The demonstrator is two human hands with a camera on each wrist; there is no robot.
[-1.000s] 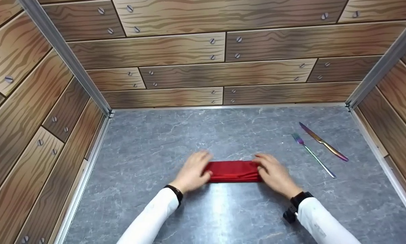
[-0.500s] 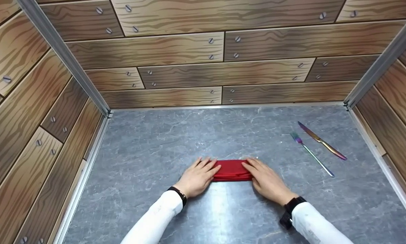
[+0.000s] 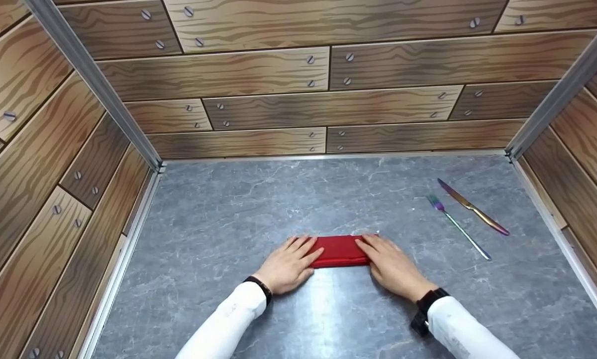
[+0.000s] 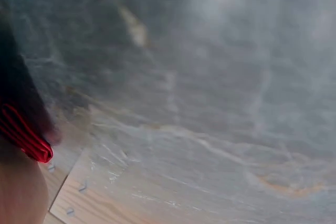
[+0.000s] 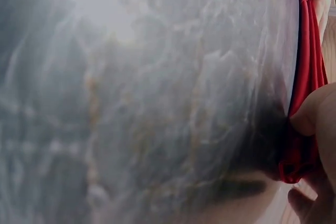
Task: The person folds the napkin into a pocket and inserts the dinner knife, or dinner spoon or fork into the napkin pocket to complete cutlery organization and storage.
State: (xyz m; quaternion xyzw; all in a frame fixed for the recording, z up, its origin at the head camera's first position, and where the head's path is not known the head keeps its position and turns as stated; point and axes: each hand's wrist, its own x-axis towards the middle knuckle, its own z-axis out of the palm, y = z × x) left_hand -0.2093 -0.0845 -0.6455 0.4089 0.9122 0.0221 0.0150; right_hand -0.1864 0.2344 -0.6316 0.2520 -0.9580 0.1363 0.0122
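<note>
From the head view, the left hand [image 3: 284, 263] and right hand [image 3: 391, 264] press flat, fingers straight, on either end of a folded red cloth [image 3: 339, 251] lying on the grey tabletop [image 3: 219, 219]. A fork [image 3: 457, 225] and a knife [image 3: 473, 207] lie well apart to the right. Left wrist view: a cloth edge [image 4: 23, 139] shows, blurred. Right wrist view: fingertips [image 5: 310, 114] rest on the cloth [image 5: 308, 72].

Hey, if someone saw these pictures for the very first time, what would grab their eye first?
The folded red cloth at the middle of the grey marbled tabletop, pressed flat at either end by the left hand and the right hand. Next, the iridescent fork and knife lying side by side, apart from the cloth, toward the far right. Cartoon-like wood plank walls close in three sides.
</note>
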